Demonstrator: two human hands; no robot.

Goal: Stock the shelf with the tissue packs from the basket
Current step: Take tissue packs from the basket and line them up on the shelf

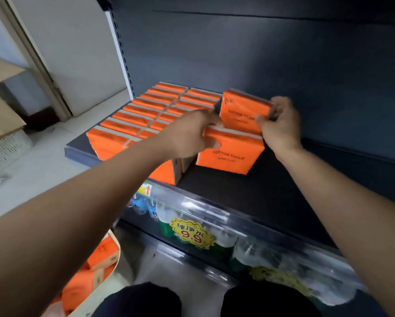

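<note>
Two rows of orange tissue packs (144, 115) stand upright on the left part of the dark shelf (249, 193). My left hand (192, 131) grips the top left corner of an upright orange pack (231, 154) that stands on the shelf to the right of the rows. My right hand (281, 124) pinches the right edge of a second orange pack (240, 110), held tilted just behind the first. The basket (109, 255) sits at the lower left, partly hidden by my left arm, with several orange packs (82, 287) inside.
The shelf's right half and dark back panel (283, 65) are bare. Below the shelf edge lie bottled water packs with yellow price tags (192, 232). Cardboard boxes (2, 106) and a white woven basket (6, 147) stand on the floor at the left.
</note>
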